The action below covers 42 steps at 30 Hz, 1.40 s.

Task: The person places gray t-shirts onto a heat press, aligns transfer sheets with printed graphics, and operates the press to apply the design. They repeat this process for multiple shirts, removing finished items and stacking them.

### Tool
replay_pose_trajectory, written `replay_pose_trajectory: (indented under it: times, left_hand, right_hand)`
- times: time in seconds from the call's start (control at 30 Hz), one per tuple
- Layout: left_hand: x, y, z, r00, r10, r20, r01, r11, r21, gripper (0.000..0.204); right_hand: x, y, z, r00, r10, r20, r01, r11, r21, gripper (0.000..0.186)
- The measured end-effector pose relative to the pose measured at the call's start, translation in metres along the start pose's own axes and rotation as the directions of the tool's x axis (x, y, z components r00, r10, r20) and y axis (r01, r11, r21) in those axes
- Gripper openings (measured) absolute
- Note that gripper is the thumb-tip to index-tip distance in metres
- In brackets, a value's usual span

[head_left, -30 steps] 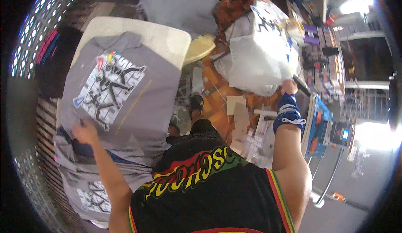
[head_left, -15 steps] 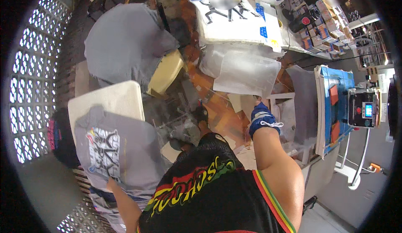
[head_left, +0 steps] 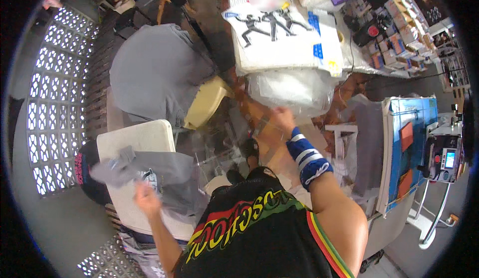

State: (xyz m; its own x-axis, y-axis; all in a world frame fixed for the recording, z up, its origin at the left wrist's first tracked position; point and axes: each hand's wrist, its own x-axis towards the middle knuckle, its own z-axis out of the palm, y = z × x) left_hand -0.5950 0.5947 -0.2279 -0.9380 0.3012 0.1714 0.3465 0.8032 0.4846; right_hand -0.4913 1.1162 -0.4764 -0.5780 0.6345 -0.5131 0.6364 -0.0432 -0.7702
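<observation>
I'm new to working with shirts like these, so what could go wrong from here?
The gray shirt might slide: part of it extends past the right edge of the cream board. It might also crease, since it lies bunched beside the left hand, though blur hides any grip. The printed white sheet could slip, as its left corner juts past the edge of the white table.

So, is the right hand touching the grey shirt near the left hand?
Apart: the head view shows floor between the right hand and the shirt.
</observation>
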Motion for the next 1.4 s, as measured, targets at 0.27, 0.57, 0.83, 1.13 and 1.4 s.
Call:
replay_pose_trajectory:
  times: [0.27,0.57,0.83,1.13,1.4]
  left_hand:
    - [-0.079,0.176,0.087,0.455,0.791,0.409,-0.552,0.611,-0.568,0.041]
    - [-0.038,0.144,0.049,0.786,0.493,0.373,-0.345,0.851,-0.397,0.053]
    - [-0.193,0.235,0.202,-0.528,0.684,0.503,0.178,0.668,-0.722,0.035]
    - [-0.267,0.390,0.138,-0.263,0.929,0.259,0.028,0.275,-0.961,0.036]
    - [-0.371,0.489,0.197,-0.639,0.513,0.573,-0.554,0.210,-0.806,0.022]
  right_hand:
    - [-0.204,-0.211,0.009,0.734,-0.171,0.657,0.469,0.828,-0.309,0.054]
    - [-0.356,-0.092,-0.011,0.125,-0.527,0.841,0.982,-0.058,-0.182,0.035]
    - [-0.545,-0.015,-0.131,0.615,-0.669,0.417,0.788,0.500,-0.360,0.028]
    - [-0.692,0.154,-0.179,0.510,0.009,-0.860,0.456,0.845,0.280,0.032]
    - [-0.786,0.304,-0.244,0.274,0.117,-0.955,-0.233,0.971,0.052,0.028]
